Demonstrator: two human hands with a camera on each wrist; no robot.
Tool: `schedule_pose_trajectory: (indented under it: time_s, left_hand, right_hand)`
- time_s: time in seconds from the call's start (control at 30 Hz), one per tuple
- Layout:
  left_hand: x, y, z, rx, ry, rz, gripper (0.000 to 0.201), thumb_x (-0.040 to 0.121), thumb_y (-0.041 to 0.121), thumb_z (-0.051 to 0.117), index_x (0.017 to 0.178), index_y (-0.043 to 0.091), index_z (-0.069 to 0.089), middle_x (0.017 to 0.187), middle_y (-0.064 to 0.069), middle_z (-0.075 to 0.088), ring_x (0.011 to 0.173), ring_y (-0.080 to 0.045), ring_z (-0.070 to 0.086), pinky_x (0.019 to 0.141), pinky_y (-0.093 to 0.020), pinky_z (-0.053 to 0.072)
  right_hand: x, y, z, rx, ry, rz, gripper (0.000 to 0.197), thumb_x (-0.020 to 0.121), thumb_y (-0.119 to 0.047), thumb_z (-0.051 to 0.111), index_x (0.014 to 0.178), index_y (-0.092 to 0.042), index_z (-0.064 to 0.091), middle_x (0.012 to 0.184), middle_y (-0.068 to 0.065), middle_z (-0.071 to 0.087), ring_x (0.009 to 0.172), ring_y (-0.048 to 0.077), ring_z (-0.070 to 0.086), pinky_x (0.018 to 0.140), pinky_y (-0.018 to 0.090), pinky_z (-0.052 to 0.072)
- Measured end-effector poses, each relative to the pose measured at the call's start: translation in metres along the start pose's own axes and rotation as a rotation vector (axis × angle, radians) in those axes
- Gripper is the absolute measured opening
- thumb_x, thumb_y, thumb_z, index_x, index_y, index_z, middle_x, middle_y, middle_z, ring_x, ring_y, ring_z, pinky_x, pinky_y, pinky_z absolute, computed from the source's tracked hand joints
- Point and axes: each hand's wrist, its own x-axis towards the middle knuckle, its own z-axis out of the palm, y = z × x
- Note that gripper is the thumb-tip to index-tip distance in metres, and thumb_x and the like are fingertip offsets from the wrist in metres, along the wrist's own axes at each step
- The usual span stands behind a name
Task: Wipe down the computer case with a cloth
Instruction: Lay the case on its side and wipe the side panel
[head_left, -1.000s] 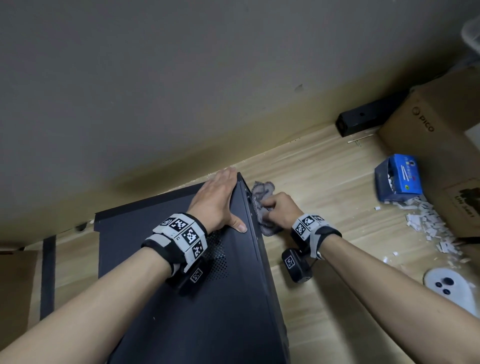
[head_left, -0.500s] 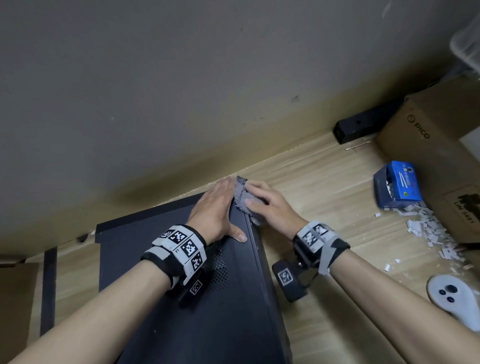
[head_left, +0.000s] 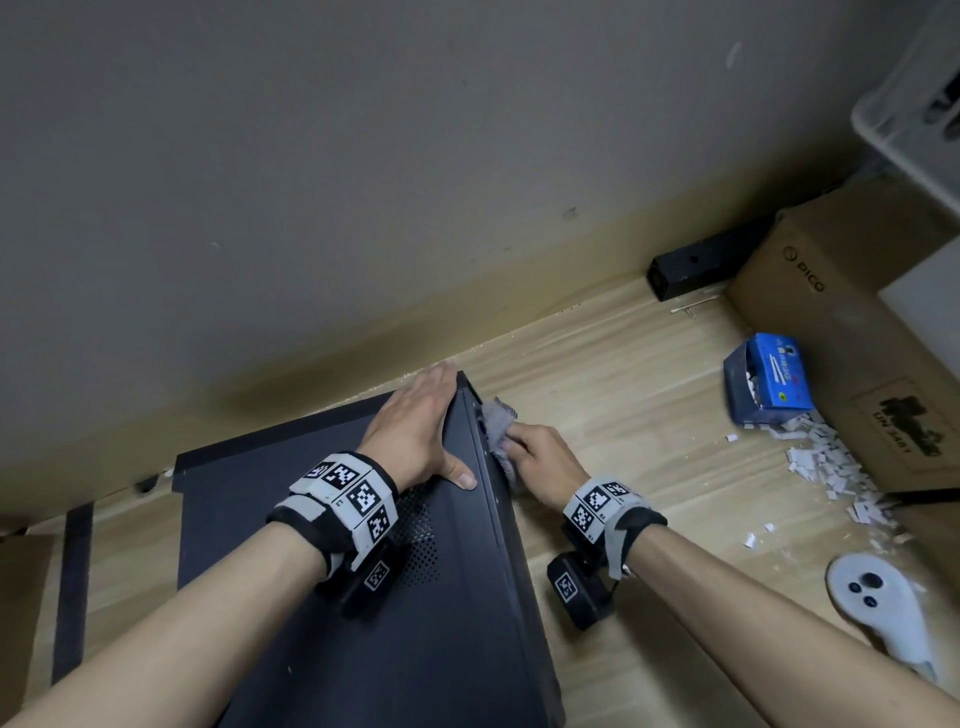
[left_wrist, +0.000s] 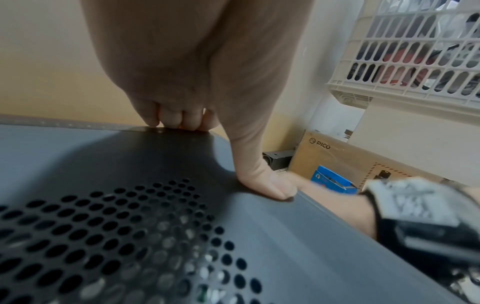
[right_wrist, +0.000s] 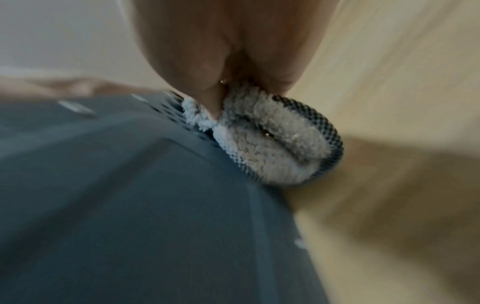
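The black computer case stands on a wooden floor by the wall. My left hand lies on its top, thumb flat on the panel, fingers curled over the far edge. My right hand grips a bunched grey cloth and presses it against the case's right side, just below the top edge near the far corner. In the right wrist view the fluffy cloth is squeezed between my fingers and the case, over a perforated patch. The top panel's vent holes lie under my left wrist.
A PICO cardboard box stands at the right, with a blue box and scattered white scraps in front of it. A white controller lies at the near right. A black block sits by the wall and a white basket is above.
My right hand swept the cloth up to the case's far top corner, then back down onto the right side. My left hand has stayed on the top.
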Motion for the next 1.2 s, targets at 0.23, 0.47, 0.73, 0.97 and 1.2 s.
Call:
schedule_pose_trajectory:
  time_s: [0.23,0.47,0.73,0.97,1.2]
  left_hand:
    - [-0.001,-0.003,0.001,-0.009,0.002,0.001,0.143,0.053,0.048,0.09,0.156,0.014,-0.004,0.164,-0.002,-0.004,0.151,-0.015,-0.004,0.121,-0.027,0.0]
    - [0.002,-0.006,0.003,-0.003,0.014,0.024,0.145,0.051,0.049,0.09,0.156,0.013,-0.002,0.165,-0.004,0.0,0.151,-0.017,-0.002,0.122,-0.029,0.003]
    - [-0.001,-0.007,0.001,0.025,0.008,0.047,0.143,0.054,0.055,0.087,0.156,0.012,-0.004,0.164,-0.006,-0.005,0.151,-0.018,-0.005,0.122,-0.03,-0.001]
    - [-0.051,-0.063,-0.023,-0.228,0.217,0.021,0.083,0.09,0.053,0.059,0.155,0.017,0.022,0.162,0.0,0.018,0.149,-0.015,0.016,0.122,-0.036,0.016]
    - [-0.132,-0.181,-0.026,-0.515,0.525,-0.417,0.053,0.094,0.03,0.058,0.143,0.014,0.047,0.147,-0.006,0.048,0.136,-0.025,0.044,0.113,-0.037,0.034]
  right_hand:
    - [0.041,-0.001,-0.015,0.079,0.042,0.196,0.021,0.1,-0.009,0.05,0.093,-0.01,0.07,0.095,0.007,0.069,0.091,0.024,0.064,0.082,0.027,0.045]
    - [0.054,-0.014,-0.003,-0.069,-0.003,0.234,0.021,0.086,-0.005,0.057,0.065,-0.01,0.059,0.072,0.01,0.063,0.078,0.028,0.06,0.071,0.032,0.046]
    - [0.023,-0.065,-0.035,0.238,0.054,0.044,0.045,0.093,0.001,0.056,0.061,-0.028,0.068,0.049,-0.018,0.051,0.048,0.002,0.043,0.051,0.02,0.037]
    - [0.006,-0.103,-0.018,-0.539,-0.077,-0.308,0.053,0.084,0.009,0.049,0.13,-0.015,0.06,0.15,-0.001,0.048,0.131,0.02,0.049,0.105,0.034,0.044]
    - [-0.003,-0.113,-0.003,-0.712,-0.123,-0.32,0.034,0.09,0.002,0.045,0.123,-0.006,0.05,0.143,0.009,0.042,0.13,0.029,0.043,0.105,0.041,0.042]
